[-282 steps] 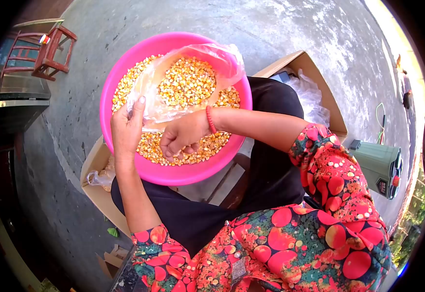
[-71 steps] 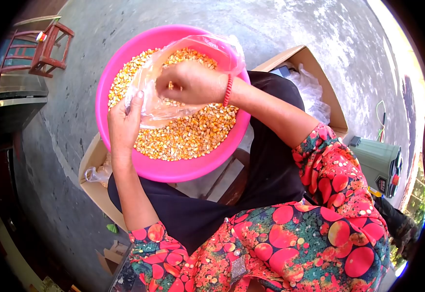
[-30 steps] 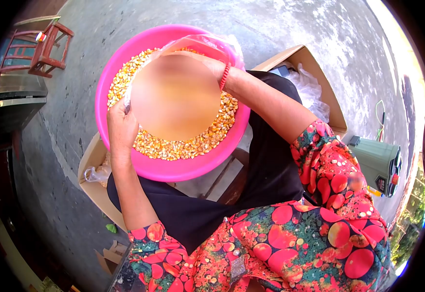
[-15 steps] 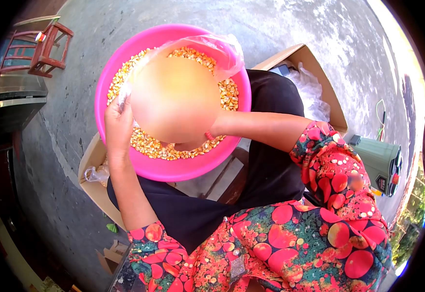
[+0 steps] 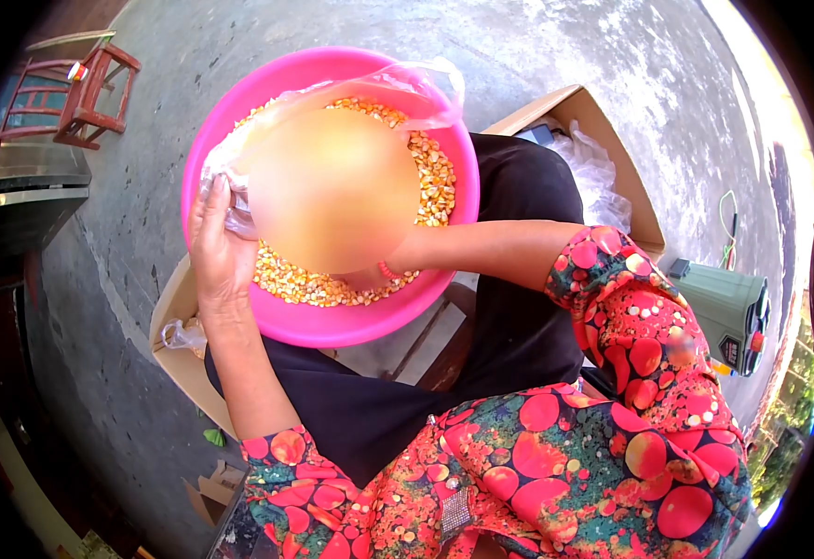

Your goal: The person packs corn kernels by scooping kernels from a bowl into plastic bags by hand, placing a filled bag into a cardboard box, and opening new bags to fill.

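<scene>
My two hands stand apart at a round, bright pink plastic basin [image 5: 323, 331], set before my knees in dark cloth trousers [image 5: 528, 307]. The clear, thin plastic bag [image 5: 449, 104] lies within the basin, over a loose bed of yellow-to-orange maize kernels [image 5: 437, 182]. The film is glossy and wrinkled: at the left it gathers into whitish, bunched folds, while at the far right its edge arches up against the basin's inner wall as a see-through band. The kernels, glossy and mixed with paler pieces, show as a ring around a blurred disc, which hides the bag's middle and whatever it contains. My left hand [image 5: 223, 244] is closed on the bunched film at the left side. My right hand [image 5: 366, 278], with a red beaded bracelet [image 5: 387, 270] at its wrist, reaches in from the right, low over the kernels; its fingers are hidden, so I cannot tell whether they grip anything.
</scene>
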Demonstrator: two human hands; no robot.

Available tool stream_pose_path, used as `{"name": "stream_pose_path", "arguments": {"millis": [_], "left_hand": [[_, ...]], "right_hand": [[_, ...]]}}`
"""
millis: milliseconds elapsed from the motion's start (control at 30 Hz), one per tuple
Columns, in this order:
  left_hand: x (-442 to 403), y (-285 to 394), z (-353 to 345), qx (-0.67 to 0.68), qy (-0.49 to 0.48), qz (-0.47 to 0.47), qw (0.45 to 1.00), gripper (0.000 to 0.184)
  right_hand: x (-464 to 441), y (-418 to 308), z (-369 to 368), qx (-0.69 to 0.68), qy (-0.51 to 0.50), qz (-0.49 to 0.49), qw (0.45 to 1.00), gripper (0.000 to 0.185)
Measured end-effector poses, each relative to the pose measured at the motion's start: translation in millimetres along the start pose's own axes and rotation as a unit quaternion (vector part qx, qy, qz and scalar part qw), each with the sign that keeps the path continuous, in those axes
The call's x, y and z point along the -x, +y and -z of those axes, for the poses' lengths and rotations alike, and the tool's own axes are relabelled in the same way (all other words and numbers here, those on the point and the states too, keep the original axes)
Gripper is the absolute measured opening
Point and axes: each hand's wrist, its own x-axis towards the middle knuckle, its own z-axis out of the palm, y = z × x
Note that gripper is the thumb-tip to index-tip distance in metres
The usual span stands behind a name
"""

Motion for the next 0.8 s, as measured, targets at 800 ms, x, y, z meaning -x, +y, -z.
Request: {"name": "stream_pose_path", "arguments": {"millis": [800], "left_hand": [[0.9, -3.3, 13.2, -0.203, -0.004, 0.066, 0.977, 0.012]], "right_hand": [[75.9, 52.9, 120.6, 0.101, 0.458, -0.057, 0.881, 0.021]]}}
